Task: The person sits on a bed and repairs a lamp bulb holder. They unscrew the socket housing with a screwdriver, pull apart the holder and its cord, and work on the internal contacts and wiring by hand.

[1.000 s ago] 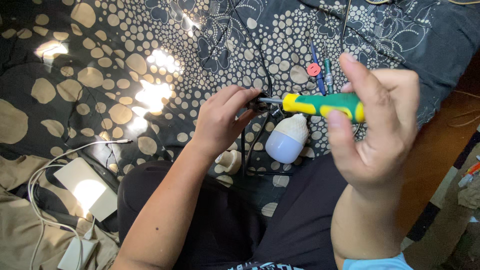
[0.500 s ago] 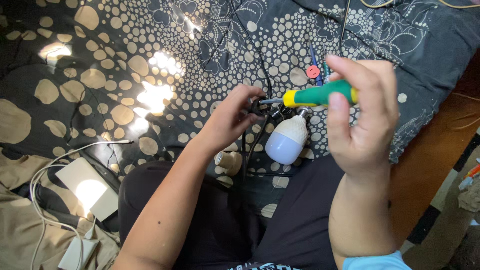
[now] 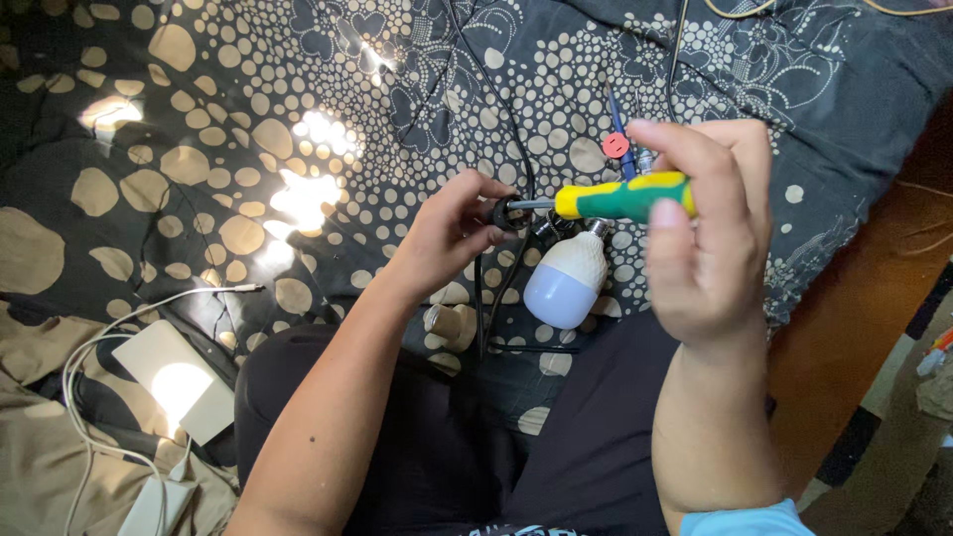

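My right hand [image 3: 710,238] grips a screwdriver [image 3: 615,199] with a green and yellow handle, held level with its metal shaft pointing left. The shaft's tip meets a small black round part [image 3: 508,212] that my left hand [image 3: 447,233] pinches between thumb and fingers. A black cable [image 3: 493,288] hangs down from that part. Just below the screwdriver a white light bulb [image 3: 564,278] lies on the dotted black bedcover [image 3: 298,119], its metal base pointing up toward the tool.
A white power bank [image 3: 177,382] with a white cable [image 3: 94,347] lies at lower left. A small red round piece [image 3: 615,145] and a blue pen-like item [image 3: 617,119] rest above the screwdriver. A brown wooden surface [image 3: 874,298] borders the right side. My dark-trousered legs [image 3: 467,447] fill the bottom.
Both hands have drifted slightly up and left with the screwdriver and black part. My right fingers have shifted around the handle, as if turning it.
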`<state>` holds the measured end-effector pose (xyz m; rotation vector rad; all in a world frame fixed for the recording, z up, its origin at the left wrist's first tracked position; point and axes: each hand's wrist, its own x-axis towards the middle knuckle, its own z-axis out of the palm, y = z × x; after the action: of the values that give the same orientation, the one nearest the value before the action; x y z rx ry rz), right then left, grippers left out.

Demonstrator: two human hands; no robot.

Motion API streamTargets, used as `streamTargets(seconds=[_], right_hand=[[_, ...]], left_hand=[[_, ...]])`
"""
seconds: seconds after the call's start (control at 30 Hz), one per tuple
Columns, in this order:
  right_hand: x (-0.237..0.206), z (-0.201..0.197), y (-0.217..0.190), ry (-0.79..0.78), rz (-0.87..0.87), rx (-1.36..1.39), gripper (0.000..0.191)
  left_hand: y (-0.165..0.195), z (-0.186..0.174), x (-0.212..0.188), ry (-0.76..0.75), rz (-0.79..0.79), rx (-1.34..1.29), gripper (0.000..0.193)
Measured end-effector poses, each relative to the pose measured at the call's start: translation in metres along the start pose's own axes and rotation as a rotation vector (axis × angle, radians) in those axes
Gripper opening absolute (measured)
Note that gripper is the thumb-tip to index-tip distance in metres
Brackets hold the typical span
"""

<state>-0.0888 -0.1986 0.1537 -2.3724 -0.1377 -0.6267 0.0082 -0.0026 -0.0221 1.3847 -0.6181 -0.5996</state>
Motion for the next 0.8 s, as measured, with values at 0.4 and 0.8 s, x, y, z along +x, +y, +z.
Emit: streamTargets(seconds=[0.4, 0.8], right_hand=[[0.005, -0.002, -0.002, -0.042, -0.046, 0.049, 0.041], [0.003, -0.003, 0.003, -0.085, 0.001, 0.062, 0.035]], left_hand=[[0.011, 0.0, -0.002, 0.004, 0.029, 0.124, 0.039], [0.02, 0.001, -0.001, 0.022, 0.021, 0.205, 0.04]])
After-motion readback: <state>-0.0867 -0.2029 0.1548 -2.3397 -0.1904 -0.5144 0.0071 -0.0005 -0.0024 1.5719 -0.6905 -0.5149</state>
